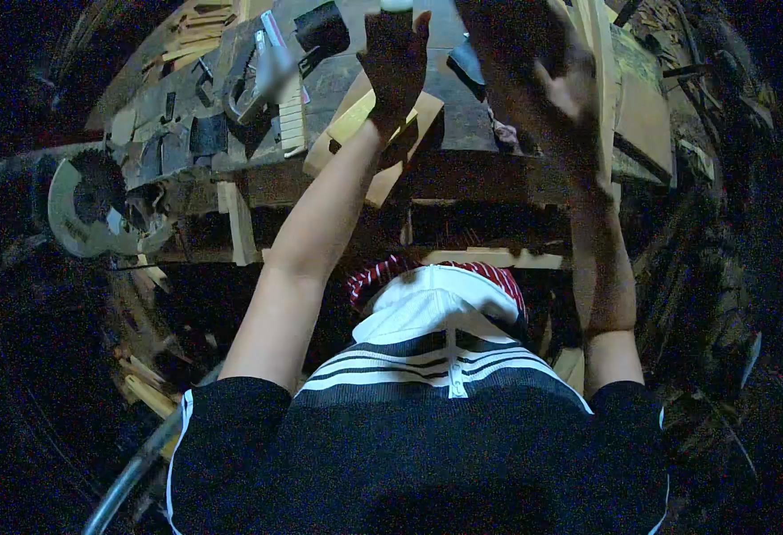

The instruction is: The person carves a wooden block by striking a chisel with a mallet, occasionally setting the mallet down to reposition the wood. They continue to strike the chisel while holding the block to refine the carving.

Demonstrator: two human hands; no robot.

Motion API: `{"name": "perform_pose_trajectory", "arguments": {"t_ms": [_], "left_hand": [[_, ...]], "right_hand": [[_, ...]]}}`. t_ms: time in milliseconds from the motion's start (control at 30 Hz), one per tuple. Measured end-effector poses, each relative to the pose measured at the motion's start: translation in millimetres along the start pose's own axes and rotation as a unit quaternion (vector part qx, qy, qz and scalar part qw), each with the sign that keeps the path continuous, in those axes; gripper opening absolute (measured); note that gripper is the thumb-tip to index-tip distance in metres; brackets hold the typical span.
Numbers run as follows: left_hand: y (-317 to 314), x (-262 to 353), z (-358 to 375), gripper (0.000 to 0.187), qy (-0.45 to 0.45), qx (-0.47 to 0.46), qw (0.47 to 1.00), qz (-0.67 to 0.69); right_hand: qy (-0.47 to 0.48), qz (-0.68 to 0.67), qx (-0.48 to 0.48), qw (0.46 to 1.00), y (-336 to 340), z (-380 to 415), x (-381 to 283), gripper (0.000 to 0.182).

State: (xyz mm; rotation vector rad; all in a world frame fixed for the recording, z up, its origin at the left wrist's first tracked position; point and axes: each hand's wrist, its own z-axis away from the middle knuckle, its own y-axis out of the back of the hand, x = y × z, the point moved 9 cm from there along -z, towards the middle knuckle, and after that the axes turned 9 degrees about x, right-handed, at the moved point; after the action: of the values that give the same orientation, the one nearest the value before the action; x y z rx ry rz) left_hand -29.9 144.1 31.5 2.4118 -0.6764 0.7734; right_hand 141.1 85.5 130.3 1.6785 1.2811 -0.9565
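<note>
My left hand reaches over the wooden workbench near the top edge of the view. Its thumb and an outer finger stand apart; the other fingertips are hard to see. Just beyond it is a small white item, cut off by the frame, and contact is unclear. Below the wrist lie crossed pale wooden pieces. My right hand is raised at the upper right, dark and smeared by motion, beside a long upright board. Whether it holds anything is hidden.
A handsaw, a slatted pale piece and a dark block lie on the bench's left part. A circular blade is farther left. Another board lies at right. Wood scraps sit at the back left.
</note>
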Motion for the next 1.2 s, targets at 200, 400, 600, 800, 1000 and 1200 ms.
{"name": "perform_pose_trajectory", "arguments": {"t_ms": [200,400,600,800,1000,1200], "left_hand": [[-11.2,19.4,17.7,0.019,-0.160,-0.046,0.976,0.142],[4.3,42.7,24.1,0.020,-0.257,0.038,0.955,-0.144],[-37.8,-9.1,36.2,0.016,0.252,-0.129,0.643,0.712],[-5.6,14.8,22.8,0.019,-0.125,-0.063,0.988,0.063],[1.8,28.7,27.1,0.021,-0.259,-0.022,0.951,-0.170],[-9.9,-10.4,26.2,0.035,-0.029,-0.125,0.977,0.173]], "right_hand": [[0.111,0.310,-0.156,0.931,-30.4,-21.7,-21.8,0.059],[0.052,0.079,-0.158,0.983,-17.7,-33.8,-72.5,0.045],[-0.006,0.171,-0.175,0.969,-13.9,-36.9,-28.5,0.051],[0.143,0.224,-0.157,0.951,-35.1,-25.0,-15.3,0.050],[0.064,0.161,-0.110,0.979,-14.5,-24.7,-34.5,0.052],[0.067,0.246,-0.158,0.954,-19.3,-3.5,-6.9,0.048]]}}
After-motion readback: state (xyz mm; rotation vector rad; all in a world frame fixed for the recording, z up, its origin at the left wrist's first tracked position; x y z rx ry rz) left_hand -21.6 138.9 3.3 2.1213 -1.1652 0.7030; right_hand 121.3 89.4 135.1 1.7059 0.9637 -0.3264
